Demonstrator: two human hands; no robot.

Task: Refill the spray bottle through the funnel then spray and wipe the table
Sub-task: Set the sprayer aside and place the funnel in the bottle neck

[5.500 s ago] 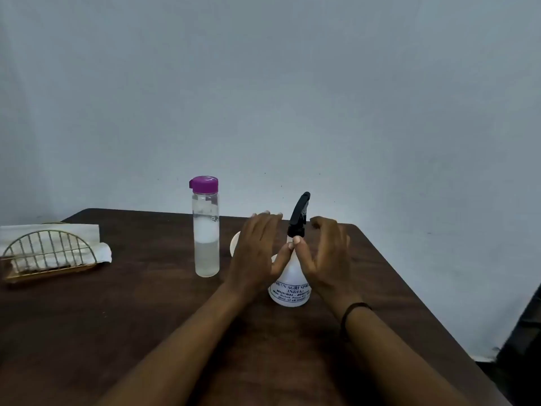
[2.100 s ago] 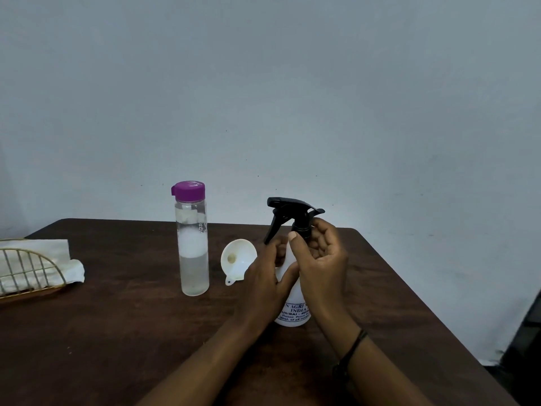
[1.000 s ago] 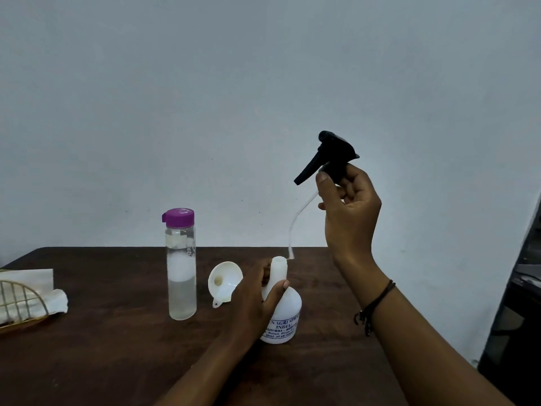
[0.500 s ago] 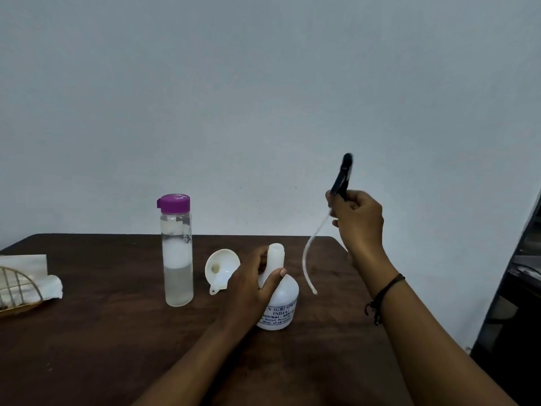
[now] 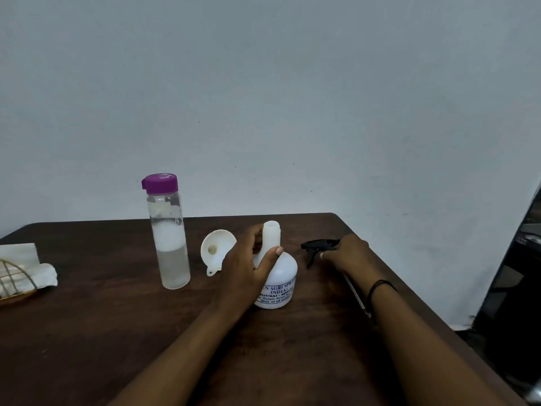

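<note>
The white spray bottle stands upright on the dark wooden table, its neck uncapped. My left hand grips its shoulder and neck. The black trigger sprayer head lies on the table to the bottle's right, its thin dip tube trailing toward me. My right hand rests on the sprayer head, fingers still around it. A white funnel lies on its side just left of the spray bottle. A tall clear bottle with a purple cap, about half full of clear liquid, stands further left.
A gold wire holder with white tissues sits at the table's left edge. The table's right edge runs close beside my right forearm. A dark piece of furniture stands off to the right.
My right hand lifted the sprayer head with its tube out of the bottle, then came down and laid it on the table to the right. My left hand kept holding the bottle.
</note>
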